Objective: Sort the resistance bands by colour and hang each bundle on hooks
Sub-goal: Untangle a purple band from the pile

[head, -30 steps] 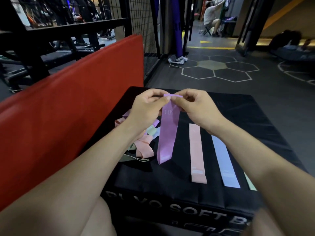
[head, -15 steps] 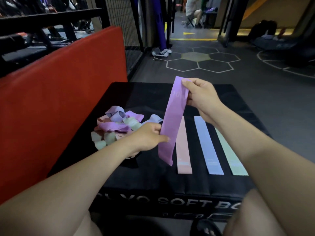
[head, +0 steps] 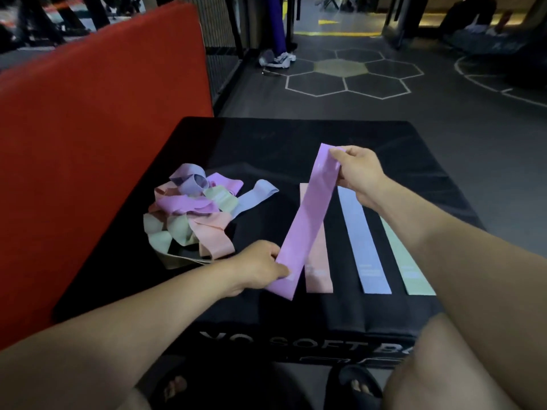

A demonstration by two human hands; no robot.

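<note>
While the purple band (head: 307,220) is held taut between both hands, it hangs slantwise just above the box top (head: 296,137), and that stretch looks meant to flatten it before it is laid down as a fourth strip. Nearest the front edge, the left hand (head: 260,269) pinches the band's lower end, fingers curled around it, close to the front ends of the laid strips. From there the band rises away toward the far right, crossing over the pink strip (head: 318,261), which lies flat and runs front to back. To the right of that strip lie the blue strip (head: 362,241) and then the green strip (head: 410,261), side by side with dark gaps between, their printed ends toward the front edge; this row reads as one lane per colour, so later bands of each colour can be stacked into bundles. No purple lane exists yet, and the bare patch left of the pink strip seems the likely place. Toward the left edge sits the pile (head: 195,214), a loose tangle of purple, pink, green and blue bands not yet sorted. Farther back, the right hand (head: 359,173) grips the band's upper end between thumb and fingers. No hooks are in view, so hanging appears some way off.
</note>
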